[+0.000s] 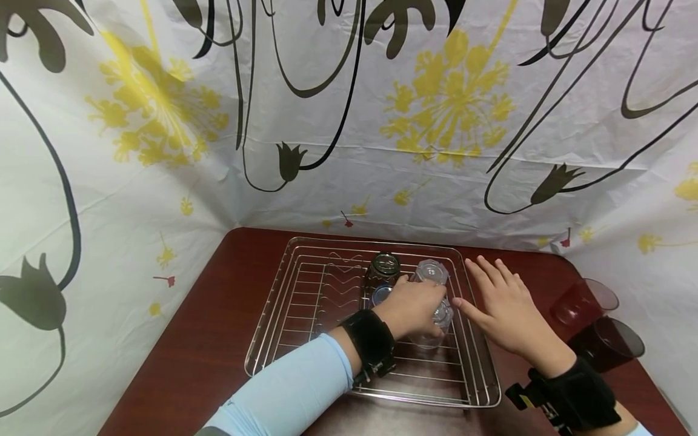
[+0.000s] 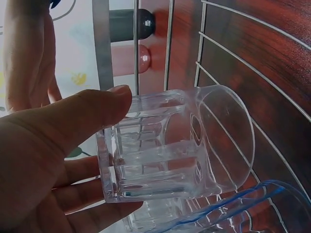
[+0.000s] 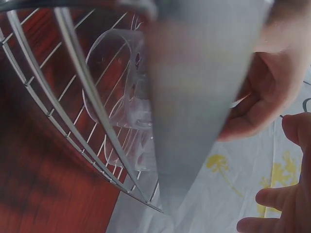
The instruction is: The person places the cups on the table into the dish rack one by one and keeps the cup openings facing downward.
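Observation:
My left hand point(image 1: 411, 306) grips a clear glass point(image 2: 155, 150) that stands upside down on a wire dish rack point(image 1: 425, 400). In the left wrist view the thumb lies along one side of its thick base and the fingers pass around the other. Behind it, a second clear glass point(image 1: 432, 271) is also upturned on the rack. A dark green glass point(image 1: 385, 264) and a blue-tinted glass point(image 1: 381, 294) stand just left, the blue one partly covered by the hand. My right hand point(image 1: 504, 309), fingers spread, hovers by the rack's right edge, holding nothing.
Right of the rack, a red glass point(image 1: 583, 301) and a dark glass point(image 1: 611, 342) are on the brown table point(image 1: 202, 327). Patterned white sheets point(image 1: 338, 194) hang around the back and sides. The rack has a raised metal rim.

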{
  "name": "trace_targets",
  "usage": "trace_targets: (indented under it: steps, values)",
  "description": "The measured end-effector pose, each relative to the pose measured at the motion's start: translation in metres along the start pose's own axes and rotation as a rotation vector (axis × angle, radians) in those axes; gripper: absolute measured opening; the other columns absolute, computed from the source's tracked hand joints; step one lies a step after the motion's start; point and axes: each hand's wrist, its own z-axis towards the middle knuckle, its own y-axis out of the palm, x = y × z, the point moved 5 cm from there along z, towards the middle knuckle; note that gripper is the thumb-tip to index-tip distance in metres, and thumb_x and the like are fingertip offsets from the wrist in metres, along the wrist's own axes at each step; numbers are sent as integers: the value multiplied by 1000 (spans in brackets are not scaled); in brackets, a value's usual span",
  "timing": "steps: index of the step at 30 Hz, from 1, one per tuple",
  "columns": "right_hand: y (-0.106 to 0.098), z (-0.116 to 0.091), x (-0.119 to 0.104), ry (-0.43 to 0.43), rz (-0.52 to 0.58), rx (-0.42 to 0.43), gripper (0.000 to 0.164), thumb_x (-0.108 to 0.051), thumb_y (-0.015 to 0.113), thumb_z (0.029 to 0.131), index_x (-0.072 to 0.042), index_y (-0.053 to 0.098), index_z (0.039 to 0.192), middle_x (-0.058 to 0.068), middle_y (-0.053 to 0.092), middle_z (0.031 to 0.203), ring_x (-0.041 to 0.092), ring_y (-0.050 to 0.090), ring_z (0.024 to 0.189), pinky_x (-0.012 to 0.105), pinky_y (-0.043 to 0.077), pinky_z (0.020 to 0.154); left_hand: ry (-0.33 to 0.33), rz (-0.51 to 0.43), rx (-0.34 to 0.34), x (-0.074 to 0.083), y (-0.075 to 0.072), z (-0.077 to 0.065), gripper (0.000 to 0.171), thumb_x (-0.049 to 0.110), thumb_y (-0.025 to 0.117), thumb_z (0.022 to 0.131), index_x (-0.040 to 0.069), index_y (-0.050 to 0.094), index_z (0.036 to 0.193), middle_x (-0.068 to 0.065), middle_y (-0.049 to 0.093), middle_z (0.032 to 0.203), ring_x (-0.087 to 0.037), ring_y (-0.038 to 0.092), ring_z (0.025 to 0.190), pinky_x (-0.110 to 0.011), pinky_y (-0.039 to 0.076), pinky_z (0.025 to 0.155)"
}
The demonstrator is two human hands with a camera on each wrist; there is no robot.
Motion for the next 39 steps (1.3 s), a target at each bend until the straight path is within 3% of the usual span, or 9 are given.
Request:
trace_targets:
  steps: [17, 22, 26, 34, 39]
  values:
    - [4, 1, -2, -21, -3, 28, 77, -52, 57, 98, -7, 33, 155, 27, 31, 157, 54, 21, 145, 77, 21, 104, -16, -55, 15, -10, 3, -2, 77, 54, 83, 76, 23, 55, 140, 10, 57, 142, -9, 56, 128, -46, 34, 116]
    - [3, 1, -2, -23, 4, 52, 74, -50, 58, 98, -6, 35, 154, 28, 32, 156, 54, 23, 144, 76, 22, 104, -12, -37, 39, -13, 2, -6, 78, 62, 73, 82, 23, 50, 145, 5, 56, 143, -13, 56, 129, -43, 37, 115]
    - [4, 0, -3, -25, 4, 59, 73, -49, 58, 98, -5, 37, 153, 28, 33, 155, 54, 24, 143, 76, 23, 104, -14, -44, 62, -16, -4, -13, 80, 69, 61, 87, 23, 45, 150, 1, 54, 146, -16, 54, 132, -42, 37, 115]
    - [6, 0, -5, -35, -7, 67, 73, -50, 60, 97, -5, 39, 151, 27, 35, 154, 55, 27, 142, 75, 25, 103, -65, -37, 103, -28, -13, -36, 76, 70, 59, 88, 22, 49, 146, 1, 59, 138, -19, 60, 122, -43, 45, 107]
    - [6, -2, -8, -43, -13, 64, 74, -50, 61, 96, -5, 39, 151, 27, 35, 154, 55, 27, 141, 76, 26, 103, -111, -59, 142, -37, -17, -52, 76, 72, 56, 88, 23, 50, 146, 1, 57, 142, -22, 54, 130, -51, 37, 114]
